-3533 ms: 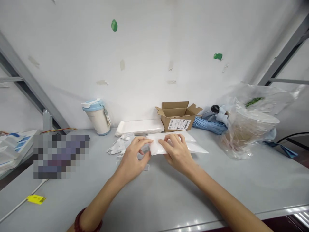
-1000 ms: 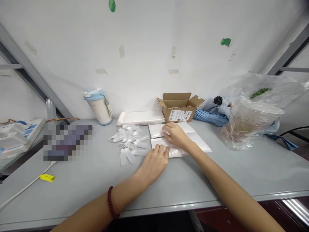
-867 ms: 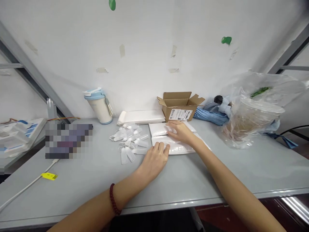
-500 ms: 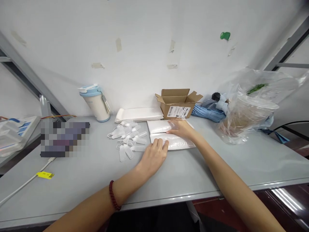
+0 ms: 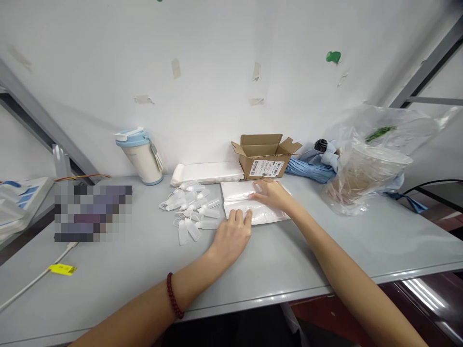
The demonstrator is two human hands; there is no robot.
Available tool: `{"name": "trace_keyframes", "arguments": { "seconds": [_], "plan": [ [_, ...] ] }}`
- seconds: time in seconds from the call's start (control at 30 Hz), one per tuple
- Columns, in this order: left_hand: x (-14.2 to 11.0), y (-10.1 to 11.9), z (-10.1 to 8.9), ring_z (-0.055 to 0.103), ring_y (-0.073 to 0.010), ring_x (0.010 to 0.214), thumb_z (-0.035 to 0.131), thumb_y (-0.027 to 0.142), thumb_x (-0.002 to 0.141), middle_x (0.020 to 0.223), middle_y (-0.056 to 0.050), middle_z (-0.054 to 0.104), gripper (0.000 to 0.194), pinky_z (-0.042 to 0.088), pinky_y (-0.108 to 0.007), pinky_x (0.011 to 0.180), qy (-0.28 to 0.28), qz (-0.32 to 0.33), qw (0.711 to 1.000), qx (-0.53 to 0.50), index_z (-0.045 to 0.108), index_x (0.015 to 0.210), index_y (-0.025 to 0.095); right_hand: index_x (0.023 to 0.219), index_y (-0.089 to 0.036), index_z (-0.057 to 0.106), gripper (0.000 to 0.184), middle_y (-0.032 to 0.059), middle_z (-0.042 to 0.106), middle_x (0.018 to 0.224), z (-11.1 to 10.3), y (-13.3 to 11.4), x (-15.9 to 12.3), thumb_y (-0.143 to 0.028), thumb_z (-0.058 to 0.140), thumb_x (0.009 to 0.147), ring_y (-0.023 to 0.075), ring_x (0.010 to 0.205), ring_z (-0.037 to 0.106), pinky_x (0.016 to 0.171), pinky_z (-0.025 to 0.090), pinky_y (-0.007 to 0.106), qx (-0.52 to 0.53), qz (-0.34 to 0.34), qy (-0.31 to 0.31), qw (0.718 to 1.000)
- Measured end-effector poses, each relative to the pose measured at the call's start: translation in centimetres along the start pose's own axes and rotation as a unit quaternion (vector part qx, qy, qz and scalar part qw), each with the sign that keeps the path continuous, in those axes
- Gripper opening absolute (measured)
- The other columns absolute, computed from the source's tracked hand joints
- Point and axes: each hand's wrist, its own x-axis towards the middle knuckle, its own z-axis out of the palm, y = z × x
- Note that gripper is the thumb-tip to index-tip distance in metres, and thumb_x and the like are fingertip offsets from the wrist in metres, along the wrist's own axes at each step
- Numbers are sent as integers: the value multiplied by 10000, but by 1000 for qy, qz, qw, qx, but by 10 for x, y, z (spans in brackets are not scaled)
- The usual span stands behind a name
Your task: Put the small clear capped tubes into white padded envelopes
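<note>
Two-handed; left hand [image 5: 230,238]: fingers [image 5: 233,215] unclear if gripping; right hand [image 5: 274,193]: fingers apart (white packaging [image 5: 235,192] touched).

One view only: a head-worn camera faces forward and down over the grey worktop [image 5: 275,262] to the white wall [image 5: 210,43] behind it. It looks from above, fairly near, wide enough to take in the worktop's full depth, with the left hand [image 5: 232,236] and right hand [image 5: 272,193] just below the middle of the frame.
</note>
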Motion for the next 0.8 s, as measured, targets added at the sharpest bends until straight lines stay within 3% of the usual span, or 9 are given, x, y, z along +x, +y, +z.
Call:
{"name": "trace_keyframes", "arguments": {
  "seconds": [0.2,0.3,0.4,0.57,0.7,0.8],
  "plan": [
    [-1,-1,1,553,-207,814,421,53,865,842,-96,555,408,457,-225,516,-1,-8,1000,-23,458,1263,137,1040,-162,591,330,112,623,1088,-2,-9,-2,-423,533,847,251,1021,540,824,367,349,1,-14,18,1000],
    [-3,-2,0,543,-224,856,451,242,907,879,-110,558,362,472,-244,549,6,0,999,-47,461,1248,124,1104,-167,563,366,135,588,1172,5,-10,-3,-433,510,858,269,1101,508,869,370,388,5,-31,24,999],
    [-5,-3,-1,538,-243,883,417,381,913,898,-121,562,417,482,-275,591,13,4,997,-70,482,1226,114,1213,-177,507,440,162,451,1363,13,-10,-3,-461,452,882,293,1255,395,944,336,456,16,-37,-8,999],
    [-8,-4,0,541,-251,899,369,257,931,925,-119,570,328,493,-351,694,36,19,996,-81,511,1199,130,1377,-178,352,562,156,210,1501,19,-10,-4,-506,273,929,286,1390,146,1037,186,556,30,0,-77,997],
    [-9,-7,4,549,-237,983,367,67,877,1048,-137,567,395,499,-369,793,42,62,989,-125,466,1254,131,1409,-170,304,590,166,160,1512,16,-12,-5,-511,236,932,273,1401,90,1058,139,562,36,6,-96,995],
    [-9,-8,8,493,-251,1153,354,62,878,1195,-162,533,397,470,-402,911,48,82,981,-169,463,1254,123,1418,-174,287,607,171,128,1518,13,-16,-8,-525,226,928,294,1402,39,1054,124,585,42,5,-107,993]
  ]
}}
